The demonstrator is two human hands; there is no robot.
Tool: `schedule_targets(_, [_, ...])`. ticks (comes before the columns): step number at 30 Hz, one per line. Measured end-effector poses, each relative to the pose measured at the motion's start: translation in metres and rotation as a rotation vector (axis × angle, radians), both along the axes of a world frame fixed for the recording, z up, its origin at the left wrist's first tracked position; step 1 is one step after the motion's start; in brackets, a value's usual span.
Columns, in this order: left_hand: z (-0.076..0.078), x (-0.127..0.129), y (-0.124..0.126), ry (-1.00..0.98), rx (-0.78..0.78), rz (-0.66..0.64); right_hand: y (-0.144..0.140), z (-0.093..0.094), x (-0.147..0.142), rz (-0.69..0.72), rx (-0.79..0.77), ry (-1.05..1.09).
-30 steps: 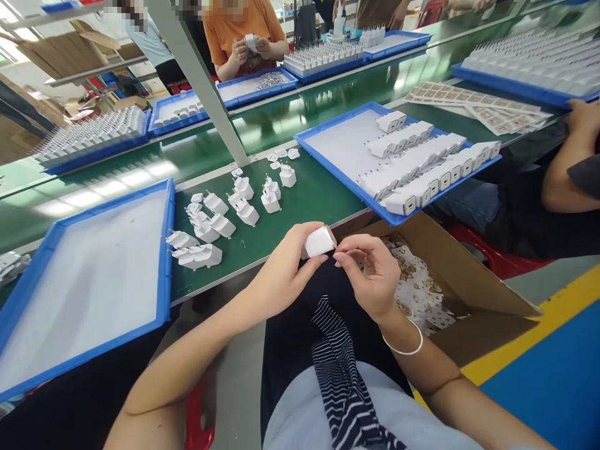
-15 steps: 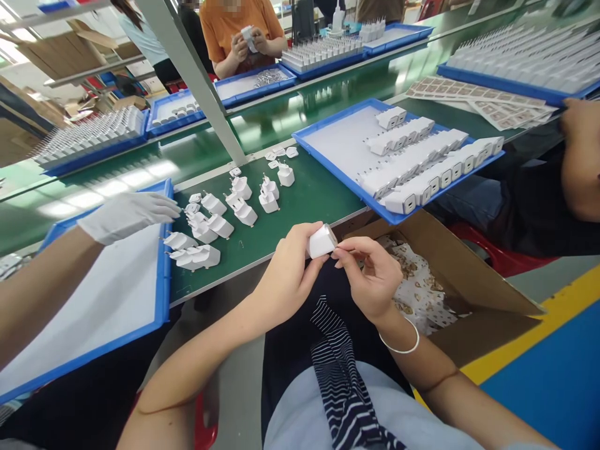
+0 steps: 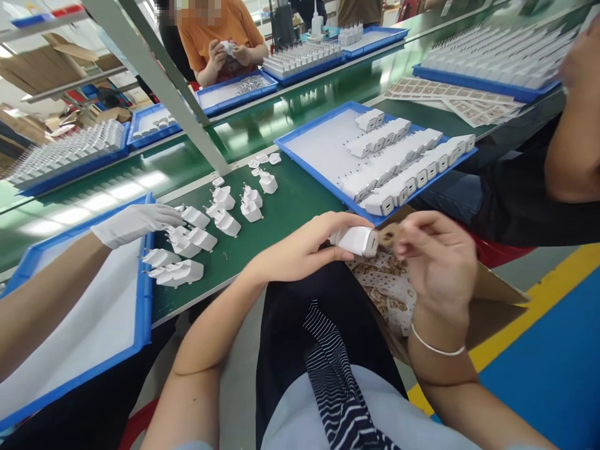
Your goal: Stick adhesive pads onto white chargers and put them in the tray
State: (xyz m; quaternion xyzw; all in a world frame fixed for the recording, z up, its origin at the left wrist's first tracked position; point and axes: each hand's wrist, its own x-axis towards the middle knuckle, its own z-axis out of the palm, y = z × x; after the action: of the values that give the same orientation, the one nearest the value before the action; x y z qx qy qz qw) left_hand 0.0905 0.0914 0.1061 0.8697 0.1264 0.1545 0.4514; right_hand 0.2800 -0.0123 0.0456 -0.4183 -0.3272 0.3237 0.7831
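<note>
A white charger plug (image 3: pixel 357 241) with a slot in its end face lies in the grip of my left hand (image 3: pixel 304 250), fingers above and thumb below. Just right of that face, my right hand (image 3: pixel 438 259) is closed in a pinch, blurred by motion. At its fingertips shows a small tan piece of film (image 3: pixel 388 235), smeared and partly hidden. Beyond my left hand, several white two-pin chargers (image 3: pixel 227 222) stand on the green table (image 3: pixel 293 203). A blue-rimmed tray (image 3: pixel 319 179) behind my hands holds rows of similar chargers (image 3: pixel 417 178).
A carton (image 3: pixel 497 294) of printed scraps (image 3: pixel 389 287) sits below my right hand. At left, a co-worker's gloved hand (image 3: pixel 135 224) reaches over another blue tray (image 3: pixel 146 300) to the chargers. Label sheets (image 3: pixel 457 97) lie near another person's arm (image 3: pixel 572 144) at right.
My right hand has drawn away from the charger to the right. My left hand has turned the charger so its slotted face shows. The gloved hand has reached onto the loose chargers.
</note>
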Motion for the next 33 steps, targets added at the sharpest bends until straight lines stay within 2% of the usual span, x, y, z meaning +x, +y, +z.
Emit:
schedule_targets(2, [0.007,0.013,0.026,-0.045,-0.016,-0.047,-0.004,-0.005,0.034,-0.144,0.045,0.091])
schedule_targets(4, [0.007,0.032,0.06,-0.058,0.099,0.054,-0.009,-0.023,0.061,-0.231,0.041,0.176])
schedule_targets(6, [0.003,0.058,0.101,0.002,0.285,0.201,-0.014,-0.055,0.074,-0.253,-0.055,0.272])
schedule_targets(9, [-0.009,0.1,0.16,0.209,0.49,0.314,-0.023,-0.114,0.067,-0.259,-0.314,0.419])
schedule_targets(11, [-0.018,0.124,0.189,0.329,0.53,0.323,-0.031,-0.151,0.051,-0.206,-0.441,0.456])
schedule_targets(13, [-0.026,0.141,0.207,0.403,0.544,0.305,-0.041,-0.181,0.033,-0.147,-0.549,0.479])
schedule_targets(15, [-0.034,0.15,0.217,0.433,0.552,0.299,-0.05,-0.202,0.019,-0.115,-0.631,0.496])
schedule_targets(18, [-0.044,0.155,0.222,0.4,0.562,0.304,-0.058,-0.218,0.009,-0.099,-0.703,0.515])
schedule_targets(25, [-0.057,0.16,0.209,0.365,0.623,0.371,-0.043,-0.226,0.013,-0.003,-0.725,0.435])
schedule_targets(27, [-0.053,0.161,0.203,0.382,0.635,0.39,-0.035,-0.23,0.012,0.027,-0.745,0.383])
schedule_targets(29, [-0.042,0.155,0.203,0.421,0.643,0.409,-0.028,-0.237,0.01,0.037,-0.787,0.319])
schedule_targets(33, [-0.012,0.111,0.222,0.624,0.611,0.426,-0.023,-0.256,0.011,-0.018,-0.892,0.168])
